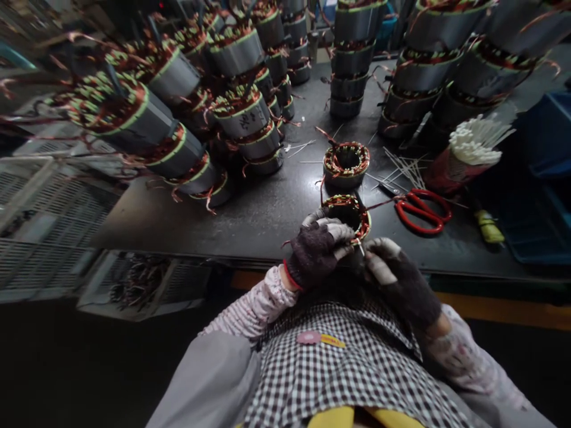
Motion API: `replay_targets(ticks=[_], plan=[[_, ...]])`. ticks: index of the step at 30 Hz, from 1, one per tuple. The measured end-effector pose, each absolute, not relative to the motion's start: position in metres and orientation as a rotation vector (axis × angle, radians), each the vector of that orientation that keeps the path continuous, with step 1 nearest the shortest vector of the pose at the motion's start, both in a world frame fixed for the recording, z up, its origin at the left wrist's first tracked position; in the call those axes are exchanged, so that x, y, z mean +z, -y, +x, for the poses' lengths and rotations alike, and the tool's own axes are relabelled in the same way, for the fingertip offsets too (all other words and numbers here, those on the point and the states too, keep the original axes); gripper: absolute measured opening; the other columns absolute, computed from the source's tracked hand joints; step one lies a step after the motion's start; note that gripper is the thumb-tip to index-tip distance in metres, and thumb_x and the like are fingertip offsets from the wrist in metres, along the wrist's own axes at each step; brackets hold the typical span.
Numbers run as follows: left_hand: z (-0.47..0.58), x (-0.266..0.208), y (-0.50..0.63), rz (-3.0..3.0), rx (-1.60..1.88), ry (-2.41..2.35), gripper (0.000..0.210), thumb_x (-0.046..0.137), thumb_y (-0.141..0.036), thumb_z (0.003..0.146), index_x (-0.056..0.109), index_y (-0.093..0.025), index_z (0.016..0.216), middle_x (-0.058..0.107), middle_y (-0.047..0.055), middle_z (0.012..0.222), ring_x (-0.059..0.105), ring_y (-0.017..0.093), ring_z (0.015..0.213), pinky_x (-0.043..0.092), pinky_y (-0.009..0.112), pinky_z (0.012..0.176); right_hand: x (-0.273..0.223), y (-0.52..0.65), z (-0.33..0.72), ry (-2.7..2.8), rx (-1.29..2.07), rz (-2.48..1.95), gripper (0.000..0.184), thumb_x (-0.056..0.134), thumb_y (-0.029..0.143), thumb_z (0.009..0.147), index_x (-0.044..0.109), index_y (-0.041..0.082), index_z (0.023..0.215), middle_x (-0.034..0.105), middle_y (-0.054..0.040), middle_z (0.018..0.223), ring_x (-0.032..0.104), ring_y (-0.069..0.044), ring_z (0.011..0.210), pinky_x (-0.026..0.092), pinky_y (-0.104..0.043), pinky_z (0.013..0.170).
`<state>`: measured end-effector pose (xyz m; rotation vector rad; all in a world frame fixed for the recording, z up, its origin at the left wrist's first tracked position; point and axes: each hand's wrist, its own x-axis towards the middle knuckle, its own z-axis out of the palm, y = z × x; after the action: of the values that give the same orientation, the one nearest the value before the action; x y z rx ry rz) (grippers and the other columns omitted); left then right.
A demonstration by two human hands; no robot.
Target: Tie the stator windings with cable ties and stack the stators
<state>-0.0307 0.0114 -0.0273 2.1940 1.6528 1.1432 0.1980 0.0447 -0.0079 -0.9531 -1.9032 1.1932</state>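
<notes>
A motor stator (pixel 366 224) with copper windings stands near the table's front edge. My left hand (pixel 316 246), in a dark glove with pale fingertips, grips its left and near rim. A short white cable tie (pixel 360 246) shows at the near rim. My right hand (pixel 395 273), gloved alike, is closed just right of that tie, fingertips pinched at its end; the exact contact is partly hidden. Right behind stands a second stator (pixel 345 177). Red-handled scissors (pixel 422 213) lie to the right, with a dark lead from the near stator reaching towards them.
Stacked stators rise at the left (pixel 241 119), with another stack (pixel 352 65) at the back and more at the right (pixel 414 71). A cup holds white cable ties (pixel 477 142); loose ties (pixel 404 169) lie beside it. A yellow-handled tool (pixel 489 227) and blue bin (pixel 539 220) are at right.
</notes>
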Motion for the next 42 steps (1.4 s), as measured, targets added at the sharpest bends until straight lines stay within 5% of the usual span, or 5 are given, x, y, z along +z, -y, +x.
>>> replay_targets(ticks=[6,10,18,28,42], plan=[[-0.016,-0.035,-0.013,2.330,1.248,-1.569,0.016,0.076,-0.038,0.110,0.088,-0.027,0.114,0.092,0.003,0.107,0.087,0.027,0.114,0.057,0.058,0.132,0.022,-0.077,0.132,1.297,1.280,-0.730,0.035,0.081,0.060,0.106,0.065,0.029,0.102,0.062,0.0069,0.072,0.055,-0.012,0.054,0.051,-0.026,0.049],[-0.021,-0.043,0.000,2.350,1.349,-1.639,0.041,0.078,-0.047,0.111,0.077,-0.020,0.142,0.086,0.014,0.141,0.080,0.033,0.141,0.060,0.059,0.132,0.003,-0.092,0.129,1.349,0.877,-0.785,0.031,0.077,0.058,0.108,0.072,0.027,0.106,0.075,-0.0013,0.096,0.075,-0.021,0.090,0.070,-0.042,0.089],[-0.060,-0.024,0.018,2.410,1.035,-1.729,0.035,0.070,-0.023,0.114,0.083,-0.031,0.146,0.087,0.007,0.144,0.087,0.027,0.127,0.075,0.038,0.109,-0.053,-0.046,0.164,1.665,0.921,-1.214,0.073,0.078,0.062,0.103,0.056,0.027,0.162,0.063,-0.0168,0.168,0.061,-0.034,0.159,0.046,-0.058,0.142],[-0.091,0.035,-0.035,2.650,0.408,-1.261,0.049,0.069,-0.009,0.105,0.090,-0.039,0.137,0.087,0.000,0.146,0.085,0.023,0.130,0.068,0.034,0.114,-0.011,-0.138,0.190,1.986,1.486,-0.720,0.059,0.095,0.053,0.091,0.078,0.030,0.142,0.086,-0.0078,0.140,0.081,-0.037,0.132,0.065,-0.062,0.119],[-0.058,-0.022,-0.025,2.635,0.904,-1.393,0.017,0.074,-0.022,0.108,0.089,-0.030,0.113,0.094,0.002,0.113,0.090,0.026,0.108,0.057,0.061,0.130,0.006,-0.233,0.246,1.146,0.499,-1.374,0.009,0.080,0.013,0.094,0.074,0.018,0.100,0.083,-0.0089,0.104,0.069,-0.019,0.094,0.058,-0.042,0.103]])
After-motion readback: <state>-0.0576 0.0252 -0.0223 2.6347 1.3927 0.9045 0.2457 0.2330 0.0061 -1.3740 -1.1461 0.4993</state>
